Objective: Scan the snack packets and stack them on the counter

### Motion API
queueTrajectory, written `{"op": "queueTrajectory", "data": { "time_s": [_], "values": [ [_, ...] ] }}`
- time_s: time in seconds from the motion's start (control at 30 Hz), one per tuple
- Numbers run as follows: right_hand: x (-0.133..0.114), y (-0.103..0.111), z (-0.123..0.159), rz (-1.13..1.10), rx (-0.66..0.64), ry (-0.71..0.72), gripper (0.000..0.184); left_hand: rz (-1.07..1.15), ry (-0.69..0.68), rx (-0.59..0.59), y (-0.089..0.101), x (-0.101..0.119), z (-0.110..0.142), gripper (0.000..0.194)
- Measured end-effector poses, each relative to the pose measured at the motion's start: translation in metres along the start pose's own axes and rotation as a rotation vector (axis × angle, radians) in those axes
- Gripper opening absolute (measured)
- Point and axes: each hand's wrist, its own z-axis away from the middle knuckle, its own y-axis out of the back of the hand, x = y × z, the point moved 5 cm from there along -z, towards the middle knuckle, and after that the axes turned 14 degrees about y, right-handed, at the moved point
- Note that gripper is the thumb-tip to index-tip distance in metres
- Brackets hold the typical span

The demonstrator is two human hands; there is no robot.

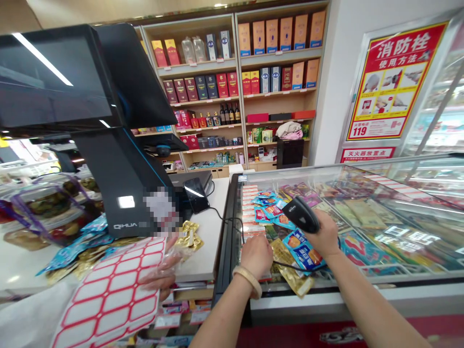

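Observation:
My right hand (326, 237) is wrapped round the grip of a black barcode scanner (300, 212), held above the glass top of a chest freezer. Fingers curled in, my left hand (256, 256) rests beside a gold packet, a beige bracelet on its wrist; whatever it may hold is hidden. Below the scanner lies a blue snack packet (302, 251), partly over the gold packet (295, 282). Smaller blue and red sachets (270, 210) are piled behind my left hand, next to orange-and-white label strips (249, 195). The scanner's cable loops over the freezer edge.
At left, another person's hand (159, 280) holds a sheet of red-bordered labels (116, 290). A cash register (134, 169) stands on the white counter (213, 227), with gold sachets (190, 234) and jars (47, 203) around it. Packaged goods fill the freezer (380, 270); stocked shelves (239, 63) stand behind.

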Motion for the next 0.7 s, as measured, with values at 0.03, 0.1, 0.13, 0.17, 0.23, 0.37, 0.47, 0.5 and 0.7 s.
{"op": "queueTrajectory", "data": {
  "time_s": [0.03, 0.1, 0.13, 0.17, 0.23, 0.37, 0.47, 0.5, 0.7],
  "values": [
    [-0.001, 0.0, -0.001, -0.002, 0.006, 0.007, 0.019, 0.067, 0.008, 0.026, 0.004, -0.004, -0.004, 0.022],
    [-0.003, 0.002, -0.003, -0.008, 0.029, 0.033, 0.021, 0.267, 0.014, 0.083, 0.012, -0.012, -0.013, 0.016],
    [-0.004, 0.002, -0.003, -0.01, 0.04, 0.043, 0.021, 0.401, 0.018, 0.097, 0.015, -0.016, -0.018, 0.014],
    [-0.005, 0.003, -0.004, -0.01, 0.048, 0.049, 0.022, 0.548, 0.027, 0.098, 0.017, -0.02, -0.023, 0.013],
    [-0.006, 0.003, -0.005, -0.01, 0.052, 0.047, 0.023, 0.86, 0.082, 0.076, 0.019, -0.028, -0.032, 0.011],
    [-0.006, 0.002, -0.007, -0.025, 0.029, 0.015, 0.023, 1.383, 0.254, 0.104, 0.019, -0.038, -0.044, 0.01],
    [-0.008, 0.002, -0.01, -0.029, 0.033, -0.003, 0.024, 1.674, 0.307, 0.104, 0.019, -0.038, -0.05, 0.006],
    [-0.009, 0.002, -0.011, -0.034, 0.029, -0.009, 0.024, 1.737, 0.308, 0.105, 0.019, -0.037, -0.053, 0.009],
    [-0.014, -0.002, -0.016, -0.097, -0.063, -0.021, 0.022, 1.739, 0.183, 0.144, 0.028, -0.036, -0.067, 0.027]
  ]
}}
